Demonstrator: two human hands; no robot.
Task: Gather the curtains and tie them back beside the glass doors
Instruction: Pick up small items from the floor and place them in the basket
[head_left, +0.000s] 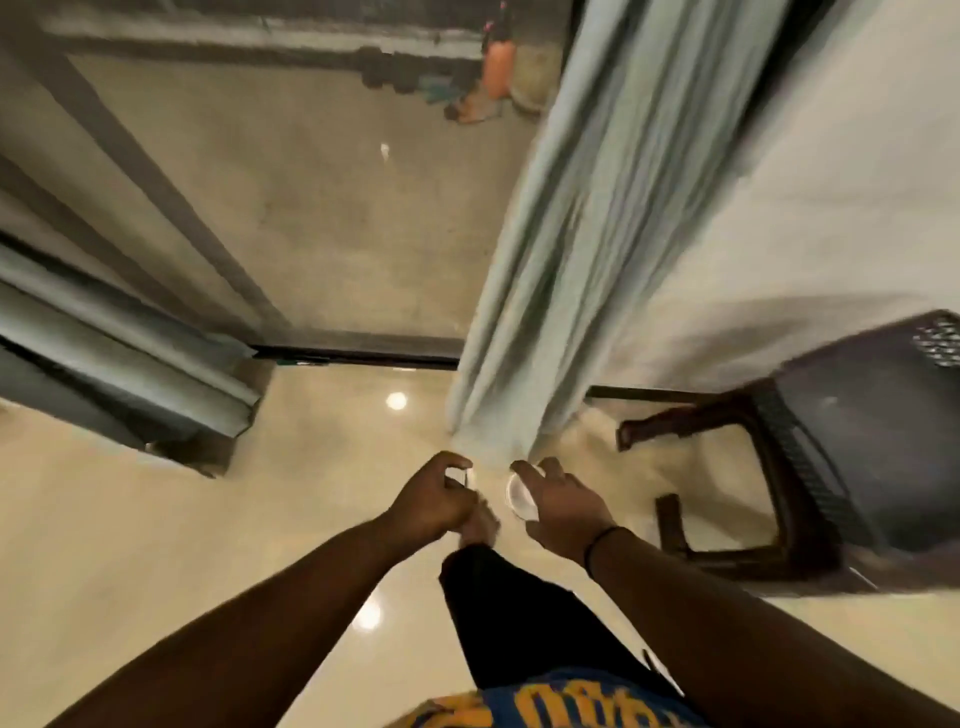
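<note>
Hands poised at the gathered curtain (561, 260) hem.
Left hand (434, 496) and right hand (558, 501) each pinch a pale tieback piece, seemingly to encircle the folds.

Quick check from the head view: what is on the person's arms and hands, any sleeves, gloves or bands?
Both forearms are bare, with no sleeves reaching them and no gloves. The left hand shows nothing worn. The right hand has a thin dark band around its wrist. No rings can be made out; the picture is slightly blurred.
</note>
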